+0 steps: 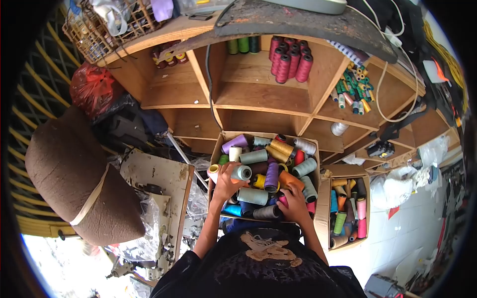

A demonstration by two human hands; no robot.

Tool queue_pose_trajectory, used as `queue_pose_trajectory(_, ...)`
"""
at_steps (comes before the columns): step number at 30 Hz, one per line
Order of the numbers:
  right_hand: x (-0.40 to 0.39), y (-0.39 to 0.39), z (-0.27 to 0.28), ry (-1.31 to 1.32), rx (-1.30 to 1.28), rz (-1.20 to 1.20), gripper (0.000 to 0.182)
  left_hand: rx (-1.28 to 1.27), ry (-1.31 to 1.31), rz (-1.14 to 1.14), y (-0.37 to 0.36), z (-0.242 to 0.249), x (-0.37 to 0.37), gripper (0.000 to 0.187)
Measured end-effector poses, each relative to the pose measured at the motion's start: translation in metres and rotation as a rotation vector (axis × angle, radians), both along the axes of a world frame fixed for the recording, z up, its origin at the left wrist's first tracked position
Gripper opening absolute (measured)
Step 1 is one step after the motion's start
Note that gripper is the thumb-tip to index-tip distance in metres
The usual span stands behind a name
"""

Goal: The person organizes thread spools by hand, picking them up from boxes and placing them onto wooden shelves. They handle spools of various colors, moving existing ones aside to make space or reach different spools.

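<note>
A cardboard box [216, 147] full of thread spools in many colours is in front of me. My left hand [227, 185] is closed at the box's left side, between a pale teal thread spool [242, 173] and a cream-and-yellow thread spool [213, 172]. Both spools appear gripped by its fingers. Inside the box's right part, my right hand [295, 204] bends its fingers round a magenta thread spool [283, 199]. Just above those fingers lies an orange thread spool [290, 180]. Nearby are a purple thread spool [271, 177] and a grey-green thread spool [252, 196].
A smaller box [324, 213] of spools stands at the right. Behind, a wooden shelf [258, 94] holds crimson spools [293, 59] and a pile of small spools [355, 89]. To the left are a sewing machine table [149, 171] and a large brown bundle [74, 174].
</note>
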State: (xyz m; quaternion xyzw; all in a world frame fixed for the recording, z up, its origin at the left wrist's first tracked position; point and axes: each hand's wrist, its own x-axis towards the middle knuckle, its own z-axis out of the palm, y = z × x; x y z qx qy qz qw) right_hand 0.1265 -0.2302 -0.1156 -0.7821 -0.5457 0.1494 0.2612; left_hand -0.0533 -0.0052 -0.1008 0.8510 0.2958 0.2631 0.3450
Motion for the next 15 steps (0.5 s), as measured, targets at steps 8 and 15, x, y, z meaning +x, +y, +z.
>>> queue_pose_trajectory(8,-0.032,0.008,0.027,0.175,0.055,-0.057,0.059,0.222,0.2,-0.189,-0.035,0.02,0.007,0.07)
queue_pose_trajectory(15,-0.035,0.018,0.04,0.21,0.048,-0.094,0.054,0.221,0.293,-0.28,-0.029,0.008,0.01,0.074)
